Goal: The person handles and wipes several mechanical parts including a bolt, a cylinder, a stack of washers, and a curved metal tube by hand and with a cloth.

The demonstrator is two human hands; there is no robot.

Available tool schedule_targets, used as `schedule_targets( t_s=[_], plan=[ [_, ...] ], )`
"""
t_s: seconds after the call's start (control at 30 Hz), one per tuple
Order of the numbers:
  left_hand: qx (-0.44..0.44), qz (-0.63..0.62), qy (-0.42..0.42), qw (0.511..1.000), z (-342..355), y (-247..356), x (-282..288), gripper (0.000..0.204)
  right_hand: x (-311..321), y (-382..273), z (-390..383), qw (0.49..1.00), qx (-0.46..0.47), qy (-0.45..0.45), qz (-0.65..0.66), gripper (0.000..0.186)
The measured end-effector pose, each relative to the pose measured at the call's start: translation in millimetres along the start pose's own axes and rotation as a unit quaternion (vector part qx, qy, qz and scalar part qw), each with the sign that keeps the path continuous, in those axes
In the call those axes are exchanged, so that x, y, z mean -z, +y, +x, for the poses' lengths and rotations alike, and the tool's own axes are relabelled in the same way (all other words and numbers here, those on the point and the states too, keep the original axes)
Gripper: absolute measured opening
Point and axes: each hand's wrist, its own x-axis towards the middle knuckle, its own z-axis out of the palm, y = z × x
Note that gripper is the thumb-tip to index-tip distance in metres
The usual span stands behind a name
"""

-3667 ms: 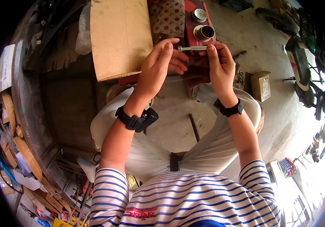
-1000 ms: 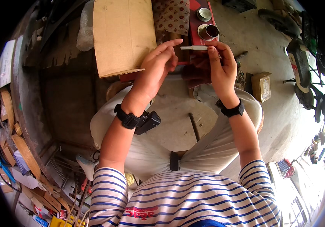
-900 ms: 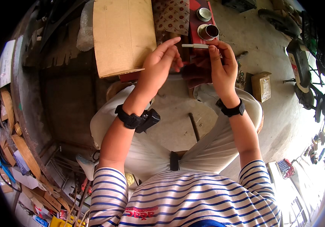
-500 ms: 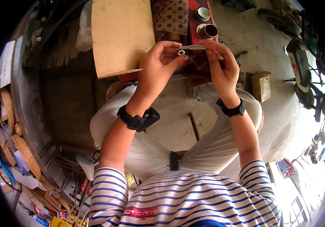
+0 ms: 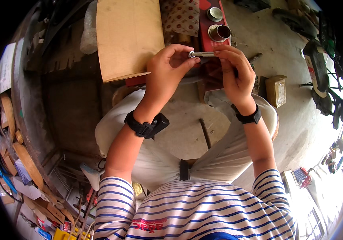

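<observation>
In mid-air, a metal rod point(image 5: 204, 54) is pinched by the right grip point(image 5: 238, 73), a nut point(image 5: 190, 53) by the left grip point(image 5: 166, 66). Judged light, stiff; best held mid-shaft.

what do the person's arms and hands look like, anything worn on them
The left hand and right hand are ungloved. The left black wrist strap bears a boxy black attachment; the right side has a black wristband. The short sleeves are white with blue stripes.
</observation>
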Motion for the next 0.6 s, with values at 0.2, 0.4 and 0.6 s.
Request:
schedule_targets(
  t_s=[0.2, 0.4, 0.6],
  plan=[
    [-0.030, 0.040, 0.028, 0.998, 0.4, -5.4, -0.2, 0.017, -1.0, -8.6, -0.1, 0.999, -0.004, -0.041, -0.028, 0.017],
    [-0.086, 0.114, 0.039, 0.989, 1.6, -13.9, 0.1, 0.015, -1.4, -3.3, -1.1, 0.998, -0.032, -0.001, -0.063, 0.017],
    [-0.126, 0.182, 0.045, 0.974, 3.7, -14.2, 2.2, 0.019, 1.5, -4.0, -5.4, 0.994, -0.073, -0.012, -0.083, 0.015]
  ],
)
